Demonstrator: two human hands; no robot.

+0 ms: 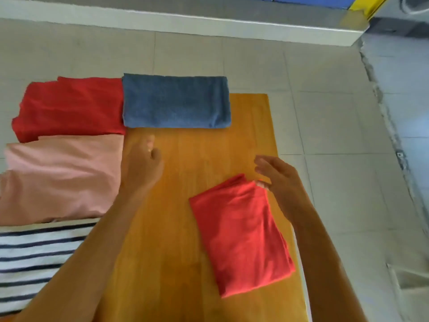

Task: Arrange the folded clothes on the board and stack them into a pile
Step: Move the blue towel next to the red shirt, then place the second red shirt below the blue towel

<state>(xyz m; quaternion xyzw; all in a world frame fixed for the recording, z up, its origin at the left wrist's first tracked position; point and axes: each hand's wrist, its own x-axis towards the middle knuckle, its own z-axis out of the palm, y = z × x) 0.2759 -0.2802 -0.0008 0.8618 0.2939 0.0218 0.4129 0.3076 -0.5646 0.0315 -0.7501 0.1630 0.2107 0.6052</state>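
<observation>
Squaring the folded coral-red cotton garment (241, 235) appears to be the step in hand, since it lies askew on the near right part of the orange-brown wooden board (176, 205), its long edge slanted against the board's grain. The right hand (278, 180) is held at the garment's far corner with fingers spread and loosely curved, the thumb just touching the cloth; nothing is gripped. The left hand (142, 163) hovers over bare board with fingers curled, though blur makes it hard to tell whether anything is pinched. The fold would best be turned by both flat palms so the layers are not dragged apart. A folded blue terry towel (176, 101) rests at the board's far end; a deep red folded cloth (69, 108), a pale pink folded garment (60, 177) and a navy-and-white striped piece (34, 263) lie at the left, awaiting stacking.
</observation>
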